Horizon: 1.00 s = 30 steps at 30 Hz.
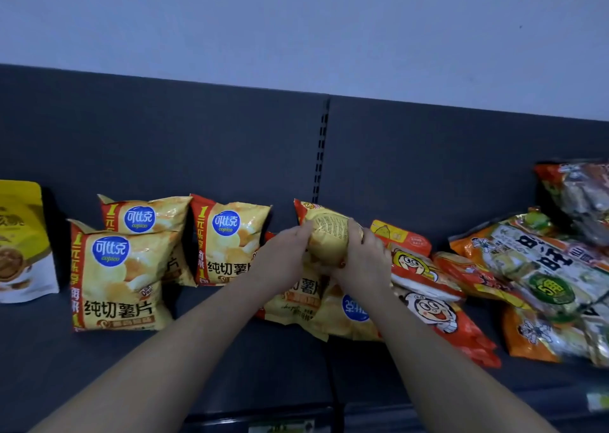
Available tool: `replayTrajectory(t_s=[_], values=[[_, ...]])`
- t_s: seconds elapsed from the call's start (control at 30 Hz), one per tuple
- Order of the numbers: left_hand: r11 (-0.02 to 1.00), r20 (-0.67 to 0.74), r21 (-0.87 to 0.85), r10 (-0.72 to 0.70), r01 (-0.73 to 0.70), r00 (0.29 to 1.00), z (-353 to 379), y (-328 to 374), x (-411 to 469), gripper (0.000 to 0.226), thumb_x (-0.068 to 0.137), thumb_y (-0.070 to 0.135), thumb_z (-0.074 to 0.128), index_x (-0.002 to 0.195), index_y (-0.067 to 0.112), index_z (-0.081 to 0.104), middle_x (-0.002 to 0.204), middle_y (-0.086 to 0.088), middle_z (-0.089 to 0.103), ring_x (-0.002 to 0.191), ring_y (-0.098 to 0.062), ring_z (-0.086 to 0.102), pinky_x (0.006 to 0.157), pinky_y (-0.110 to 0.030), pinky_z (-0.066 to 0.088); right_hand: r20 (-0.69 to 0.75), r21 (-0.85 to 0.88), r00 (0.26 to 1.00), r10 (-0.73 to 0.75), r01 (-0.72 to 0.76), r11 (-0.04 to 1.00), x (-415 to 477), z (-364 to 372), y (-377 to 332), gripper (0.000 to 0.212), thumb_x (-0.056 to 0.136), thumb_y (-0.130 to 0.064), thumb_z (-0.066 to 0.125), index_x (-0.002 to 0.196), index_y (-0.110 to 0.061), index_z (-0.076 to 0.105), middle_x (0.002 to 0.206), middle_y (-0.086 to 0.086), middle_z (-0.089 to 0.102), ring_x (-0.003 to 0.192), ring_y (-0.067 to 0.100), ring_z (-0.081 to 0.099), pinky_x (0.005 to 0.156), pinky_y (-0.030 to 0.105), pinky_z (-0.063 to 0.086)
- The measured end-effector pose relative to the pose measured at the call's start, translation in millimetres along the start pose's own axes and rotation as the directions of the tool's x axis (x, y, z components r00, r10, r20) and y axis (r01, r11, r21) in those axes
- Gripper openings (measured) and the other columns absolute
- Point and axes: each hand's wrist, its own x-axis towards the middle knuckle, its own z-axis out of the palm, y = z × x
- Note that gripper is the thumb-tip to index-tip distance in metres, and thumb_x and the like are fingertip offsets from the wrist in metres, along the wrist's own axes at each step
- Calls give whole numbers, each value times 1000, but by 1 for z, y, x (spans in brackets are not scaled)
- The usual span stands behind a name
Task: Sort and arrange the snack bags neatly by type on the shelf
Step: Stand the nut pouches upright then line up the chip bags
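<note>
Dark grey shelf, open deck along its front. Three standing crisp bags fill the left; orange bags sprawl right. Left grip and right grip both curl round the held bag, back outward, mid-shelf; it probably wants turning label-forward, then standing beside that row.

Both hands on chip bag

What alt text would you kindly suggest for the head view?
The left hand and right hand grip a yellow chip bag over a dark shelf; three matching bags stand left, orange snack packs lie heaped right.
</note>
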Motion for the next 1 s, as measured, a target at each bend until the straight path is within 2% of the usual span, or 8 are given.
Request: replayTrajectory(t_s=[0.1, 0.2, 0.37, 0.47, 0.57, 0.7, 0.87, 1.0], values=[[996, -51, -76, 42, -46, 998, -6, 0, 1, 73, 91, 0, 49, 154, 25, 20, 148, 0, 45, 134, -18, 43, 101, -33, 46, -174, 225, 981, 87, -47, 973, 9, 2, 4, 78, 73, -53, 74, 141, -29, 42, 128, 2, 57, 116, 26, 54, 92, 42, 43], [987, -71, -152, 37, -47, 997, -15, 1, -2, 68, 95, 2, 47, 154, 21, 19, 152, 0, 38, 138, -18, 36, 102, -30, 39, -176, 540, 964, 199, -74, 839, 17, -10, 2, 72, 72, -57, 72, 135, -32, 47, 121, -2, 61, 112, 24, 57, 90, 46, 49], [895, -78, -435, -143, 96, 987, -31, -9, -3, 74, 96, 40, 53, 155, 21, 12, 159, 2, 24, 145, -16, 23, 116, -36, 28, 26, 963, 986, 163, -69, 261, 13, -50, -12, 53, 86, -35, 73, 129, -20, 47, 110, 1, 66, 91, 14, 70, 68, 30, 57], [726, -41, -676, -209, 127, 977, -51, -10, -10, 87, 85, 60, 54, 154, 25, 15, 144, 12, 40, 129, -8, 41, 102, -33, 41, 196, 976, 981, 13, -196, 94, 7, -60, -23, 31, 91, -32, 65, 116, -17, 54, 102, 11, 70, 81, 22, 74, 68, 41, 61], [610, -14, -785, -193, 108, 981, -65, -16, -27, 73, 77, 61, 61, 140, 38, 31, 118, 27, 52, 109, 1, 55, 94, -29, 46, 267, 963, 962, -53, -264, 60, -1, -51, -34, 36, 87, -42, 66, 114, -19, 57, 105, 12, 73, 92, 33, 72, 82, 55, 58], [473, 1, -871, -271, 134, 963, -71, -40, -51, 66, 70, 43, 75, 128, 41, 43, 114, 17, 64, 99, -4, 67, 81, -29, 57, 300, 954, 940, -163, -289, 84, -18, -35, -53, 55, 73, -55, 68, 118, -23, 60, 110, 4, 73, 101, 28, 70, 91, 56, 54], [525, -58, -840, -337, 137, 940, -78, -63, -88, 70, 80, 11, 78, 133, 32, 38, 111, 18, 58, 90, 10, 61, 74, -14, 54, 219, 976, 936, -275, -212, 55, -30, -33, -79, 65, 71, -44, 75, 127, -24, 50, 103, 0, 71, 87, 17, 70, 71, 32, 55], [515, -112, -844, -443, 150, 890, -85, -86, -120, 71, 78, 17, 79, 135, 31, 40, 118, 14, 58, 103, 3, 58, 81, -18, 51, 234, 972, 892, -387, -212, 100, -50, -24, -107, 89, 64, -36, 86, 139, -26, 39, 126, -5, 65, 115, 12, 64, 87, 31, 55]])
